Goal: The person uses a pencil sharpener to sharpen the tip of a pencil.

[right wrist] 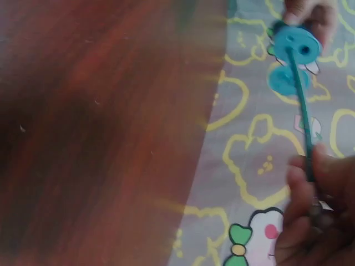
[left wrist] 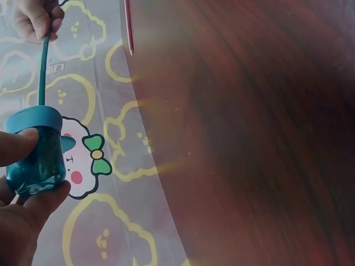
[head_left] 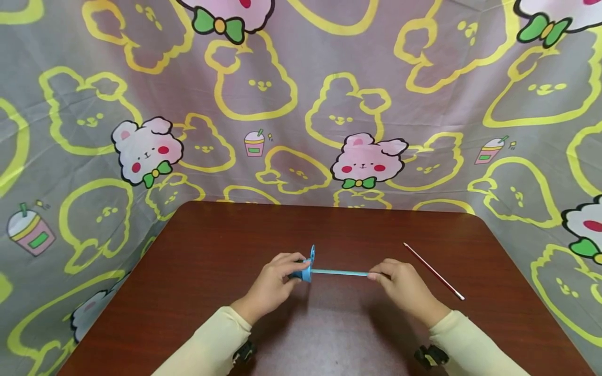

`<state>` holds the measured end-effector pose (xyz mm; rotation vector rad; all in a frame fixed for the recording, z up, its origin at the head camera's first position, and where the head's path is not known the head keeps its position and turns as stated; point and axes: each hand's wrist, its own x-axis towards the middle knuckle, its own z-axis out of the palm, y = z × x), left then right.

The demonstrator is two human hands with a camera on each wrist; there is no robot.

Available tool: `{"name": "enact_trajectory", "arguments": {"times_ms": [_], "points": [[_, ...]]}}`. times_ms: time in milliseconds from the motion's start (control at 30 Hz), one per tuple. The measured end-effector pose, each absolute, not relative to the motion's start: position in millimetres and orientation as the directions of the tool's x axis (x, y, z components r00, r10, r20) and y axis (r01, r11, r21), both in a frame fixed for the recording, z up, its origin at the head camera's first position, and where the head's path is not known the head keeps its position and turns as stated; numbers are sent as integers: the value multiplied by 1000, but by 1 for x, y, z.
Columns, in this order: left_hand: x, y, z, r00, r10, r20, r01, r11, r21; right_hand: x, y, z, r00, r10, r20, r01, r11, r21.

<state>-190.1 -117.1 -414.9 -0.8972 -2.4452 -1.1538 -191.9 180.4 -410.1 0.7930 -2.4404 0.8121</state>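
Note:
My left hand [head_left: 270, 284] grips a small blue pencil sharpener [left wrist: 34, 119] with a clear shavings container, thumb on one side and fingers on the other. Its round flip lid [right wrist: 282, 81] stands open, and its top shows two holes. A blue-green pencil [head_left: 340, 272] reaches into one hole, leaving the other bare. At the pencil's far end, my right hand [head_left: 404, 284] pinches it between thumb and fingers. The pencil lies about level above the table; the end inside the sharpener is hidden.
A red pencil [head_left: 433, 271] lies slantwise on the dark brown table [head_left: 226, 235], right of my right hand. Grey cloth [head_left: 301, 120] with cartoon animals hangs behind the table and along its sides.

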Motion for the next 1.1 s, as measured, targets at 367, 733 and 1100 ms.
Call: {"name": "enact_trajectory", "arguments": {"times_ms": [367,733,1100], "points": [[-193,-115,-415,-802,386,456,597,492,634,-196,183,-407,-580,-418,699,-717,669,-195],[-192,-115,-417,-763,410,500,646,506,571,-195,182,-414,-617,-456,641,-686,711,-155],[-192,-115,-415,-787,387,480,616,502,607,-197,184,-412,-529,-480,700,-713,698,-60]]}}
